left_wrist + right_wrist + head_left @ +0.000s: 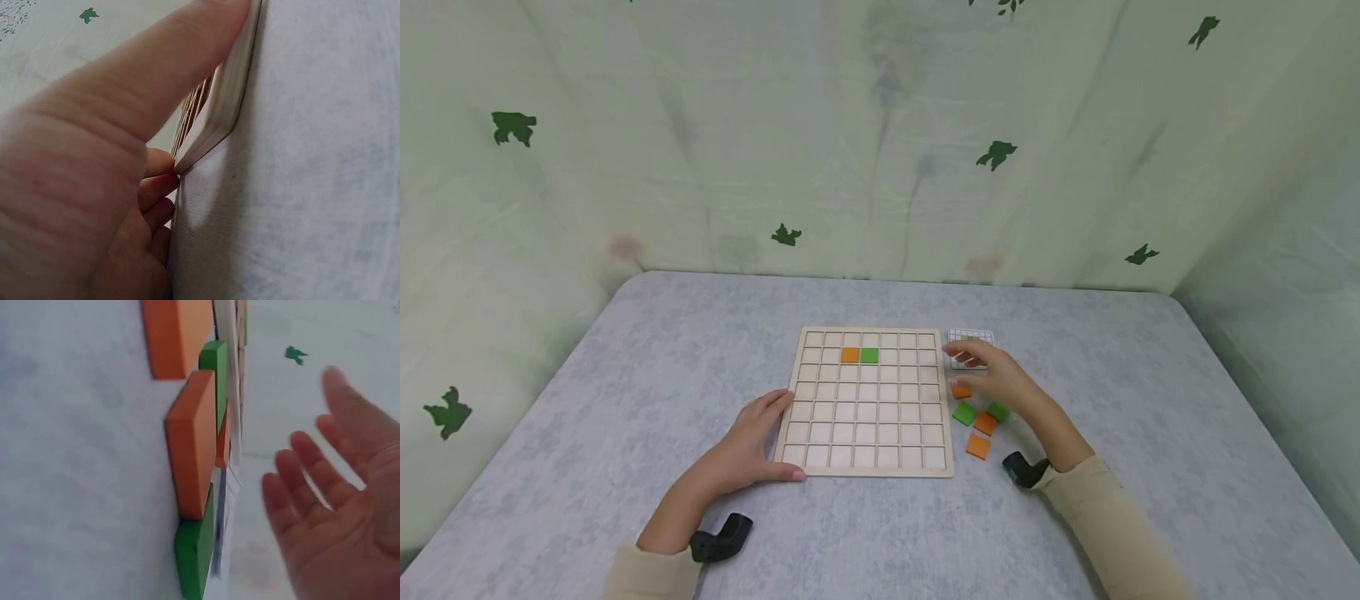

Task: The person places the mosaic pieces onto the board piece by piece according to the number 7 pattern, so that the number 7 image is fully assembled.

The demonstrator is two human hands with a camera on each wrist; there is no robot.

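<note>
A square wooden grid board (868,476) lies flat on the table. One orange tile (850,355) and one green tile (869,356) sit side by side in its second row from the back. My left hand (748,442) rests at the board's front left corner, thumb along the front edge and fingertips against the left edge. Thumb and board edge show close up in the left wrist view. My right hand (996,375) hovers right of the board with fingers spread and nothing between them, partly covering a small printed grid card (957,336).
Several loose tiles lie right of the board, among them an orange tile (977,447) and a green tile (964,413). Some overlap or touch in the right wrist view. A pale patterned curtain (880,150) hangs behind the grey table (700,333).
</note>
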